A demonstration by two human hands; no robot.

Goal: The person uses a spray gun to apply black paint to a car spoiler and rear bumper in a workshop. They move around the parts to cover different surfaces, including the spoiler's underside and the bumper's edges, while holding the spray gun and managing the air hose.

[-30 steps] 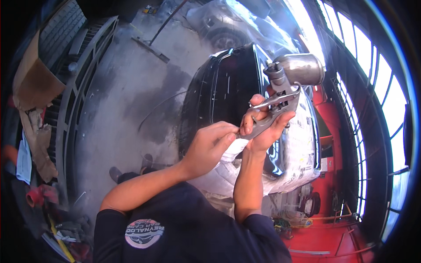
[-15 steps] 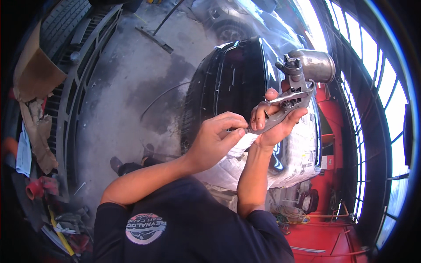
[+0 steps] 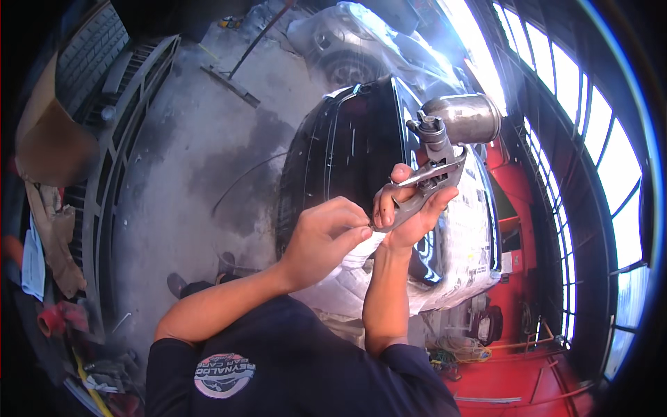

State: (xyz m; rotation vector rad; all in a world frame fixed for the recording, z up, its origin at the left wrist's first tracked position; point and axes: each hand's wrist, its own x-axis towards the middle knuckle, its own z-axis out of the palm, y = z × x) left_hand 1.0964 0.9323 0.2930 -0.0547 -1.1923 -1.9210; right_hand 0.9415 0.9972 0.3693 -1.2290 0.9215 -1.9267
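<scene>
Over grey concrete floor (image 3: 174,160), the right hand (image 3: 410,208) gripped a spray gun (image 3: 445,146); left hand (image 3: 323,240) fingers pinched its handle base beside the newspaper-masked black car (image 3: 347,153).

An auto body and paint workshop — shown by the black car (image 3: 347,160) partly masked with newspaper (image 3: 465,236), a second car under plastic sheeting (image 3: 361,42), and the metal-cup spray gun (image 3: 445,153) held up. Stained concrete floor (image 3: 180,174), stacked tyres (image 3: 87,52), a red steel frame (image 3: 514,194) — plainly a garage.
</scene>
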